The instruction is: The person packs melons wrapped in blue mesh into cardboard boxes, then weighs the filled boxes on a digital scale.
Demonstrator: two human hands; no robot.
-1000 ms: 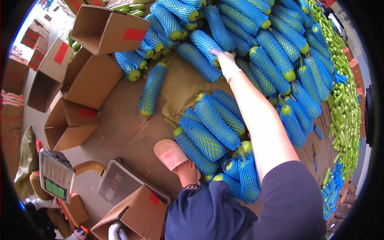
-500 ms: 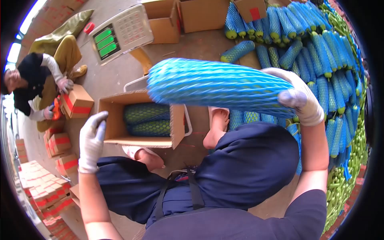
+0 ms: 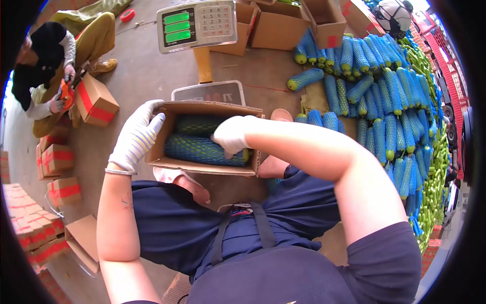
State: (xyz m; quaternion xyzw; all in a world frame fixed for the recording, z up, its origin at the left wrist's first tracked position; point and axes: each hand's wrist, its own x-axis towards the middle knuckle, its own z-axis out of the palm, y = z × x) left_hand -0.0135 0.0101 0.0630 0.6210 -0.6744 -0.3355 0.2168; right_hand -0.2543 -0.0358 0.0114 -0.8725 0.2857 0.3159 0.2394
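An open cardboard box (image 3: 202, 105) stands in front of me at the near edge of the scale platform (image 3: 212, 93). Inside it lie green produce pieces in blue net sleeves (image 3: 202, 150). My left hand (image 3: 135, 136), in a striped white glove, is at the box's left wall, its fingertips over the top left corner. My right hand (image 3: 234, 136), gloved in white, reaches into the box, touching the netted piece on the near side; its fingers are partly hidden, so its grip cannot be made out.
The scale display (image 3: 196, 25) rises beyond the box. Netted produce (image 3: 390, 96) lies in rows at the right, beside loose green produce (image 3: 435, 177). At the left a co-worker (image 3: 48, 66) holds an orange tape dispenser (image 3: 66, 96) by a taped box (image 3: 95, 99).
My right hand has moved from holding a netted piece in the air to inside the box. My left hand has come to the box's left wall. The camera view has shifted.
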